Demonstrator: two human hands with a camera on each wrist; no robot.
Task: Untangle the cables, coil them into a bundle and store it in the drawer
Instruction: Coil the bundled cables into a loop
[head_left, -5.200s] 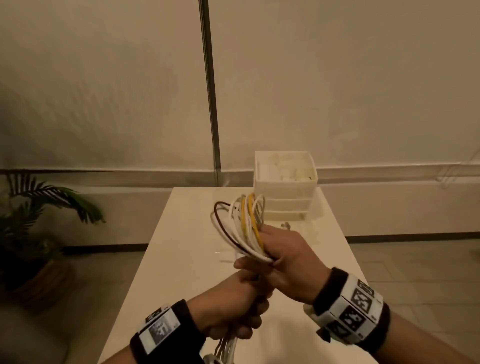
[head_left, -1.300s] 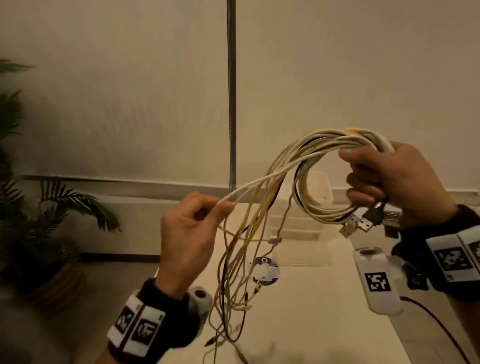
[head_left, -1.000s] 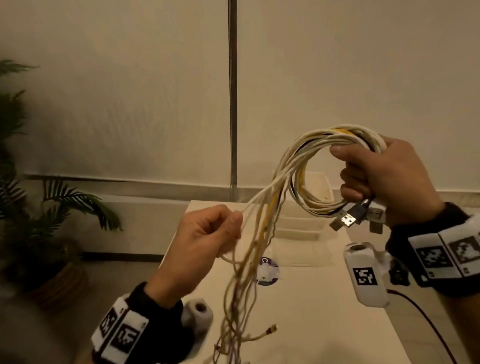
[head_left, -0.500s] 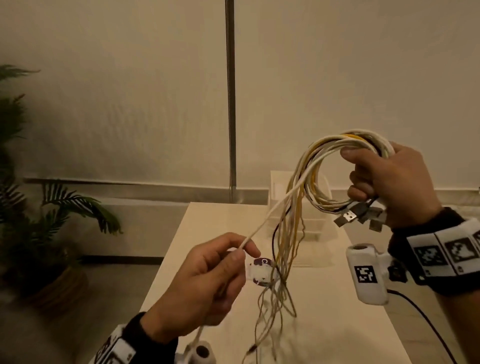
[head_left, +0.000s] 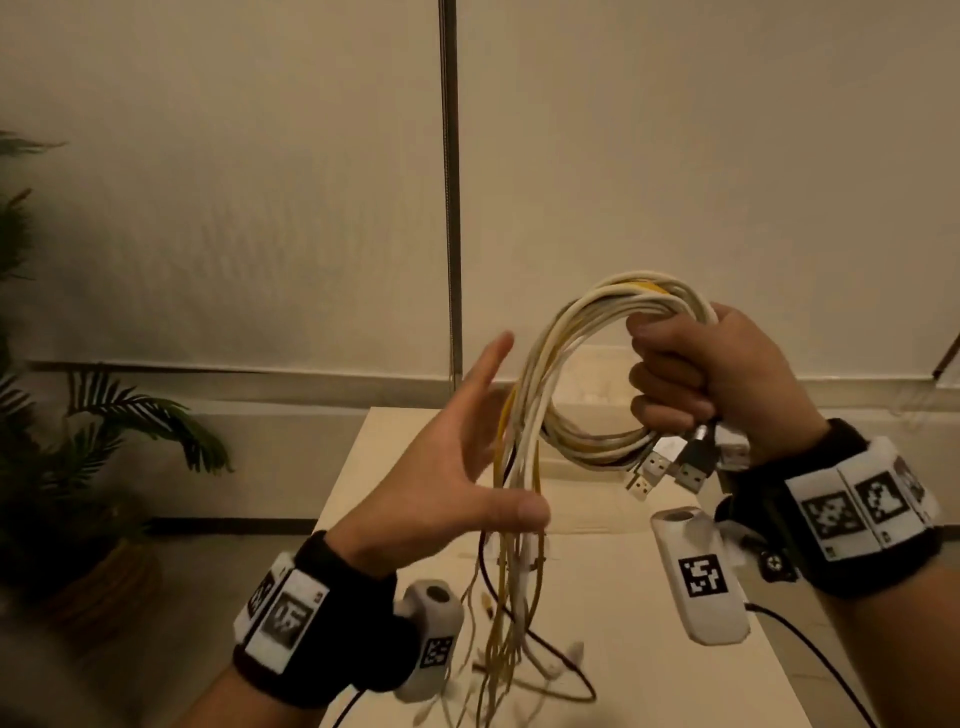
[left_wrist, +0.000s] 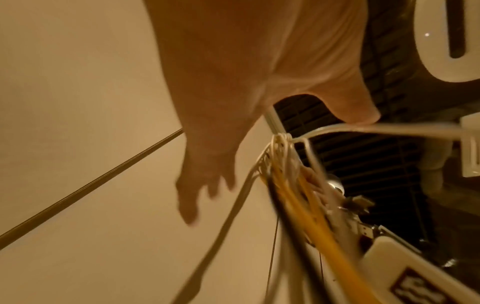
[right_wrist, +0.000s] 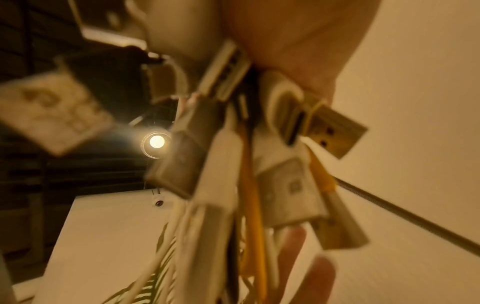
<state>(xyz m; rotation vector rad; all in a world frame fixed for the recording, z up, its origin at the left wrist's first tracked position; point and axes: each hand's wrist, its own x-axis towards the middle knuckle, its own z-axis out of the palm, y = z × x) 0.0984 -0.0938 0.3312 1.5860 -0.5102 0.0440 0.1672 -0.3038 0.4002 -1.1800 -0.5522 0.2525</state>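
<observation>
From the head camera, the right hand (head_left: 727, 384) is raised above the table (head_left: 639, 691), fingers curled tight round the top of a coil of cables (head_left: 587, 332), white and yellow with one dark strand. USB plugs (head_left: 670, 467) stick out beneath its fist. The uncoiled ends hang straight down from the loop to the tabletop. The left hand (head_left: 457, 467) is spread flat with fingers straight, its thumb against the hanging strands. A small white drawer unit (head_left: 597, 384) stands at the table's far end, seen through the coil, and a potted plant (head_left: 88, 441) sits on the floor to the left.

The left wrist camera is blurred; it shows the straightened fingers (left_wrist: 189, 197) beside the yellow and white strands (left_wrist: 293, 197).

The right wrist camera shows the plugs (right_wrist: 335, 131) crowded under the palm, possibly five or six.
</observation>
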